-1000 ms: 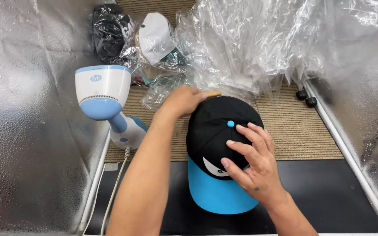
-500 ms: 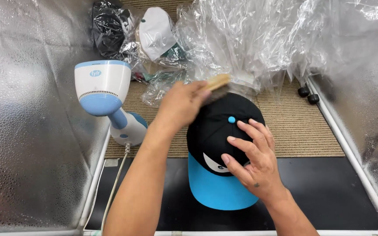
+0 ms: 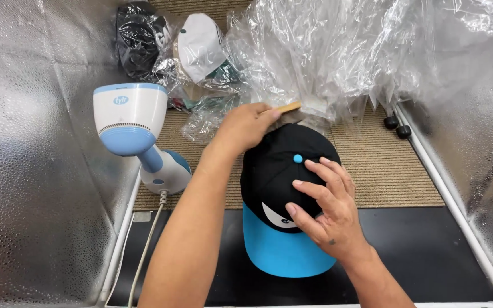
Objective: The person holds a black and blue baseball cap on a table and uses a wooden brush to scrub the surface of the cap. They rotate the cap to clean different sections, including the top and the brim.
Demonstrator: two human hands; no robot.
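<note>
Two hands worked mid-frame: the right hand (image 3: 327, 211) lay flat, steadying the black cap (image 3: 281, 165), while the left hand (image 3: 245, 126) gripped a wooden brush (image 3: 287, 107) at its back edge, mid-brushing.

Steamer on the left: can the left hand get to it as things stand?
Probably yes. The left hand is beside the white and blue steamer with only open mat between them, but it holds a wooden tool it would have to drop.

— What do you have at the left of the frame?
— You have a white and light-blue handheld steamer (image 3: 134, 128), its cord (image 3: 148, 244) trailing toward the lower edge.
— And along the top?
— You see crumpled clear plastic bags (image 3: 338, 51), a bagged black cap (image 3: 138, 40), and a white cap (image 3: 199, 45), all on the woven tan mat (image 3: 383, 165).
</note>
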